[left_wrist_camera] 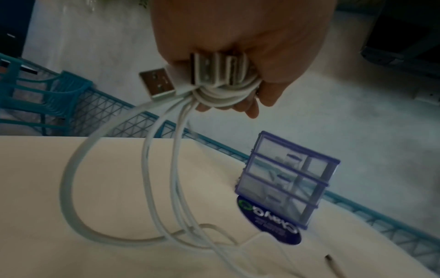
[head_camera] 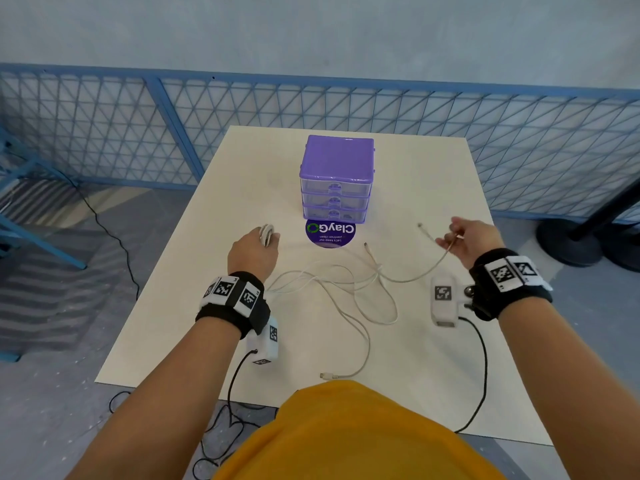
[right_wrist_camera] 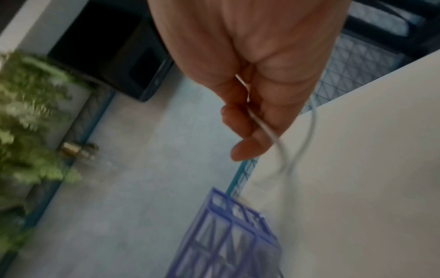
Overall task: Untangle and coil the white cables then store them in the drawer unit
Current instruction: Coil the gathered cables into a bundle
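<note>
My left hand [head_camera: 254,249] [left_wrist_camera: 238,56] grips a small coil of white cable [head_camera: 266,234] [left_wrist_camera: 226,90] with USB plugs [left_wrist_camera: 158,84] sticking out, held above the table left of the drawer unit. Loose white cables [head_camera: 346,292] [left_wrist_camera: 166,188] trail from it in tangled loops across the table. My right hand [head_camera: 464,240] [right_wrist_camera: 252,105] pinches one thin white cable [head_camera: 429,237] [right_wrist_camera: 269,131] near its end, raised at the right. The purple drawer unit [head_camera: 336,178] [left_wrist_camera: 285,178] [right_wrist_camera: 228,235] stands at the table's middle back, its three clear drawers closed.
A round purple sticker [head_camera: 330,233] lies in front of the drawer unit. The white table [head_camera: 433,358] has one cable plug [head_camera: 325,375] near its front edge. A blue mesh fence [head_camera: 485,133] runs behind, and black stand bases [head_camera: 568,244] sit at the right.
</note>
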